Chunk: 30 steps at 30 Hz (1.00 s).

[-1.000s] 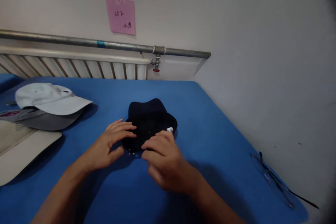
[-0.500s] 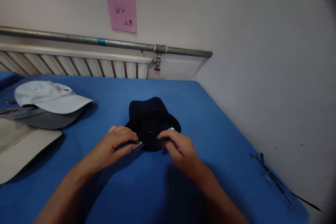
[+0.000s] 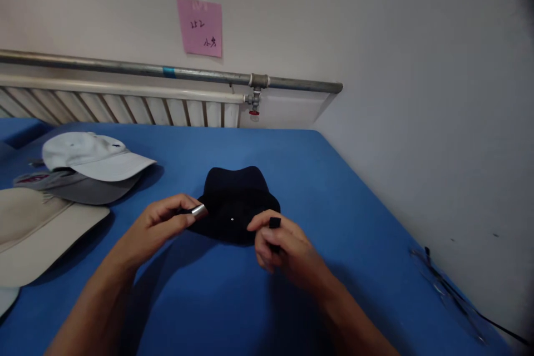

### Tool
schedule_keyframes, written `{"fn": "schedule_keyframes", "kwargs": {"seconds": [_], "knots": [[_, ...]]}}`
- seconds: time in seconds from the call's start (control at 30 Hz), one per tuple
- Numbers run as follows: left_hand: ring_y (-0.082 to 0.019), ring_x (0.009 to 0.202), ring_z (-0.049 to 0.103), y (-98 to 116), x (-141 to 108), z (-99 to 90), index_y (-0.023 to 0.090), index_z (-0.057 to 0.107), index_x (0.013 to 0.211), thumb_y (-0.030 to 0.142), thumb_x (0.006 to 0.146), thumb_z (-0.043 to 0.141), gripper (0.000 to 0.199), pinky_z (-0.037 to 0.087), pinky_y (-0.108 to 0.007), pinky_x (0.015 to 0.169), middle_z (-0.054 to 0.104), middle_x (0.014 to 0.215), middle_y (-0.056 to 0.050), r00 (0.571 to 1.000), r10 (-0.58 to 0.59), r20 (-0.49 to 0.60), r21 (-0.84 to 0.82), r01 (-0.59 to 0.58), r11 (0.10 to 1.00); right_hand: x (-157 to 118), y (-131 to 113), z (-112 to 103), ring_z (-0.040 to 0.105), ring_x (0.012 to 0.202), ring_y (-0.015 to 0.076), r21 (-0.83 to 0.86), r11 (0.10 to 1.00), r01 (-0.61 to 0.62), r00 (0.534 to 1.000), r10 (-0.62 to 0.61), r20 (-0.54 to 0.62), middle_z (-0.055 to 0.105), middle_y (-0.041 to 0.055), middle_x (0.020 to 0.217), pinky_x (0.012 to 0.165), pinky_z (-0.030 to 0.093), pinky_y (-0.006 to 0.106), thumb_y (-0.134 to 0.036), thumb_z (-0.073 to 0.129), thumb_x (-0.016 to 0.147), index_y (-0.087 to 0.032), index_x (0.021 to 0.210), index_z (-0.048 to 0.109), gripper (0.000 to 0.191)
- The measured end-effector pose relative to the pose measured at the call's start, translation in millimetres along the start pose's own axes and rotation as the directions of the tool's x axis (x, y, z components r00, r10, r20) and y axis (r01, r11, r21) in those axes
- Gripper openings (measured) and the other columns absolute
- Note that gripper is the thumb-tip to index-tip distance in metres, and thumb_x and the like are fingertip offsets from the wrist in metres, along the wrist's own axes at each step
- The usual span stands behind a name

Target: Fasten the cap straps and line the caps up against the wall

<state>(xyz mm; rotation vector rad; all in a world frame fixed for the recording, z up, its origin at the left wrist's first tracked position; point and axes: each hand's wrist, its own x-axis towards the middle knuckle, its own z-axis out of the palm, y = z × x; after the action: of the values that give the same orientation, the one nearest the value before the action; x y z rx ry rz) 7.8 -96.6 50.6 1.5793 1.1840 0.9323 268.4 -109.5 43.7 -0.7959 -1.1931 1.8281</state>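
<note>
A black hat (image 3: 236,203) lies on the blue table, with a small bright dot near its middle. At its left edge my left hand (image 3: 169,219) pinches a dark strap end carrying a shiny silver metal clasp (image 3: 198,210) between thumb and fingers. On the other side, my right hand (image 3: 279,239) is closed on a short black strap end (image 3: 274,223), which sticks up between thumb and forefinger. The two held ends are apart, with the hat between and behind them. Whether both join the hat is hard to see in the dark fabric.
To the left lie a white cap (image 3: 112,166), a grey cap (image 3: 95,187) and a beige cap (image 3: 75,228), overlapping. A pair of glasses (image 3: 448,292) rests near the right edge of the blue table (image 3: 334,194). Behind are a radiator (image 3: 156,111) and a pipe (image 3: 208,74).
My left hand has moved left and up, bringing the silver clasp into clear view. The right hand has closed around the black strap end. The view has shifted slightly.
</note>
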Motion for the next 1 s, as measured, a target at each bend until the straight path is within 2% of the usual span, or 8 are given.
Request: {"fn": "schedule_keyframes", "kwargs": {"seconds": [0.13, 0.23, 0.33, 0.43, 0.57, 0.67, 0.87, 1.0], "knots": [[-0.012, 0.062, 0.052, 6, 4, 7.1, 0.021, 0.067, 0.082, 0.031, 0.081, 0.058, 0.013, 0.04, -0.022, 0.053, 0.064, 0.077, 0.0, 0.996, -0.037, 0.078, 0.005, 0.037, 0.999, 1, 1, 0, 0.031, 0.046, 0.0081, -0.099, 0.995, 0.013, 1.0, -0.013, -0.003, 0.047, -0.0051, 0.059, 0.046, 0.031, 0.024, -0.027, 0.05, 0.079, -0.019, 0.095, 0.061, 0.022], [-0.013, 0.064, 0.053, 5, 5, 19.2, 0.021, 0.067, 0.085, 0.033, 0.084, 0.052, 0.02, 0.041, -0.023, 0.055, 0.062, 0.071, 0.0, 0.97, -0.081, 0.23, -0.018, 0.088, 0.996, 2, 5, 2, 0.038, 0.05, 0.01, -0.404, 0.909, 0.099, 0.981, -0.156, -0.111, 0.049, -0.0035, 0.062, 0.05, 0.034, 0.025, -0.021, 0.045, 0.081, -0.02, 0.093, 0.061, 0.02], [-0.014, 0.065, 0.052, 1, 7, 33.1, 0.019, 0.065, 0.084, 0.041, 0.091, 0.045, 0.031, 0.042, -0.026, 0.059, 0.059, 0.07, -0.001, 0.933, -0.082, 0.349, -0.027, 0.097, 0.995, 3, 13, 6, 0.052, 0.062, 0.013, -0.765, 0.623, 0.161, 0.942, -0.329, -0.069, 0.059, 0.0006, 0.072, 0.06, 0.041, 0.027, -0.017, 0.041, 0.087, -0.02, 0.097, 0.062, 0.023], [-0.013, 0.064, 0.047, -1, 8, 44.5, 0.017, 0.06, 0.074, 0.046, 0.092, 0.044, 0.038, 0.041, -0.027, 0.062, 0.053, 0.068, 0.0, 0.919, -0.046, 0.391, -0.074, 0.081, 0.994, 7, 26, 10, 0.058, 0.071, 0.0164, -0.914, 0.319, 0.25, 0.907, -0.409, 0.106, 0.065, 0.0062, 0.082, 0.067, 0.045, 0.03, -0.013, 0.039, 0.086, -0.016, 0.102, 0.062, 0.027], [-0.011, 0.061, 0.041, 1, 8, 51.2, 0.017, 0.055, 0.071, 0.042, 0.088, 0.054, 0.031, 0.035, -0.025, 0.057, 0.047, 0.064, 0.003, 0.913, -0.093, 0.397, -0.074, 0.133, 0.988, 10, 36, 14, 0.054, 0.064, 0.0164, -0.954, 0.129, 0.27, 0.878, -0.44, 0.189, 0.061, 0.0055, 0.074, 0.061, 0.044, 0.03, -0.013, 0.038, 0.085, -0.015, 0.095, 0.062, 0.026], [-0.01, 0.057, 0.038, 2, 7, 51.2, 0.016, 0.056, 0.071, 0.038, 0.087, 0.055, 0.027, 0.031, -0.024, 0.054, 0.046, 0.062, 0.004, 0.909, -0.104, 0.403, -0.089, 0.152, 0.984, 8, 34, 19, 0.052, 0.063, 0.0149, -0.936, 0.223, 0.273, 0.899, -0.406, 0.166, 0.06, 0.0042, 0.074, 0.061, 0.043, 0.029, -0.012, 0.042, 0.083, -0.016, 0.089, 0.062, 0.022], [-0.008, 0.052, 0.036, -1, 5, 41.2, 0.016, 0.056, 0.07, 0.034, 0.082, 0.058, 0.022, 0.028, -0.022, 0.05, 0.045, 0.057, 0.005, 0.908, -0.15, 0.39, -0.074, 0.194, 0.978, 8, 11, 13, 0.051, 0.06, 0.0106, -0.568, 0.823, 0.0, 1.0, -0.005, -0.007, 0.058, -0.0021, 0.071, 0.056, 0.04, 0.024, -0.02, 0.057, 0.077, -0.02, 0.1, 0.064, 0.024], [-0.009, 0.054, 0.039, -3, 6, 34.8, 0.015, 0.058, 0.074, 0.034, 0.081, 0.06, 0.02, 0.03, -0.021, 0.05, 0.049, 0.06, 0.004, 0.903, -0.138, 0.406, -0.029, 0.164, 0.986, 10, 5, 4, 0.057, 0.062, 0.0108, -0.418, 0.891, -0.18, 0.973, 0.224, 0.06, 0.062, -0.0003, 0.071, 0.061, 0.043, 0.025, -0.021, 0.054, 0.081, -0.017, 0.087, 0.066, 0.014]]}}
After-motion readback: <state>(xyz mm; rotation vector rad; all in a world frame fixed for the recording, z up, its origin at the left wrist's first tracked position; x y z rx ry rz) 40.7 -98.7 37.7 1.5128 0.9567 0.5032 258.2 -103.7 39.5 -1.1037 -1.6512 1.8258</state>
